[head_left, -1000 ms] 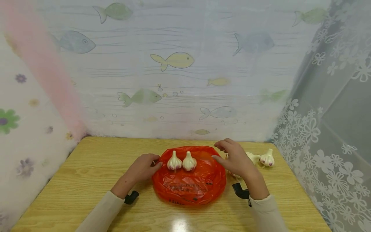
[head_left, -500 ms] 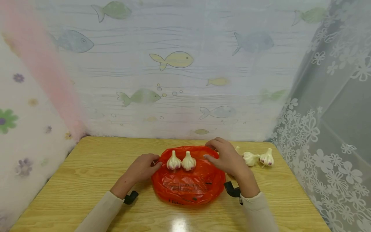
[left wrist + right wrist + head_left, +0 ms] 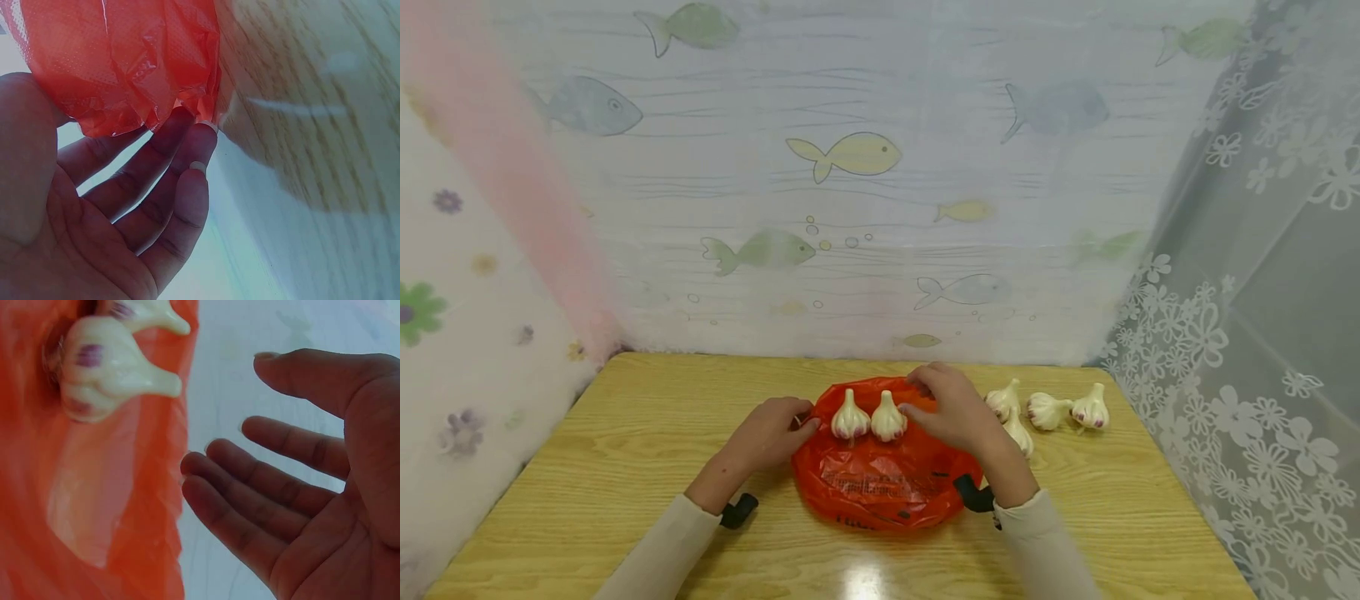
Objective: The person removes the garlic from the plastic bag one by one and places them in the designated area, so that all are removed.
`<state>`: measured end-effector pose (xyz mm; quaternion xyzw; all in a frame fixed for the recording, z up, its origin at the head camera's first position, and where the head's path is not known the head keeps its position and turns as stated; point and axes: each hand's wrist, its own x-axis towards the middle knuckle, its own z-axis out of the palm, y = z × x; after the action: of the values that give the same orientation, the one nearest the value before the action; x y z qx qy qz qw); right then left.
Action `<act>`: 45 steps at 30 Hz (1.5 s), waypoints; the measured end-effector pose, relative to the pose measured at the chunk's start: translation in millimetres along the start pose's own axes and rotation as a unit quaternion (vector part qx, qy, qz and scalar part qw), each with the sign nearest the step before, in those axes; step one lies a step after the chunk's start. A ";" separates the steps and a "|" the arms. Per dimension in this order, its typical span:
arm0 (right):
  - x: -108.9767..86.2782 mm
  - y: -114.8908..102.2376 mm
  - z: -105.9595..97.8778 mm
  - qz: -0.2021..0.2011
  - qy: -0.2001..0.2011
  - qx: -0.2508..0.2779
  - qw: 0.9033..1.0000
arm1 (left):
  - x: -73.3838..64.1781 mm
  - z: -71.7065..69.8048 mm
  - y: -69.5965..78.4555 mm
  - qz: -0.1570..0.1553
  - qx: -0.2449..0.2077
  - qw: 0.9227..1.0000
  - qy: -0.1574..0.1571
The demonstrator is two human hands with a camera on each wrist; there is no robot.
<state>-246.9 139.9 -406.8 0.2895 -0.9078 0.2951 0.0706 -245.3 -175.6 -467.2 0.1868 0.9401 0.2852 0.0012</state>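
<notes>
Red plastic bears two garlic bulbs, the table four.

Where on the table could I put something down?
There's bare table left of the left hand, in front of the red bag between the sleeves, and at the right, nearer than the four garlic bulbs. It's crowded on the bag's far half, where two more bulbs stand beside the right hand.

Table: soft, even light; white glare at bottom of head view, midway between left and right edges
Red bag: small bright glints
Left hand: shaded against washed-out brightness
Right hand: dim
Garlic bulbs: slightly blurred in right wrist view
</notes>
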 end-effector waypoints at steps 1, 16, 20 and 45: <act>0.5 -0.5 2.0 0.000 0.000 0.003 1.000 | 0.0 0.0 0.2 -0.001 -0.001 1.000 0.000; 4.4 -2.2 22.6 -0.014 -0.014 -0.004 1.000 | 0.2 1.2 0.8 0.001 0.004 1.000 -0.001; 5.6 -1.5 28.1 -0.008 -0.016 -0.002 1.000 | -0.1 1.4 0.7 0.003 0.004 1.000 0.000; 8.5 3.9 46.3 0.027 -0.112 -0.035 0.993 | 0.9 1.9 0.4 -0.002 0.010 1.000 -0.005</act>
<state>-254.1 111.7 -444.0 0.2936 -0.9273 0.2304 -0.0298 -245.8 -173.9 -468.5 0.1863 0.9432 0.2749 0.0047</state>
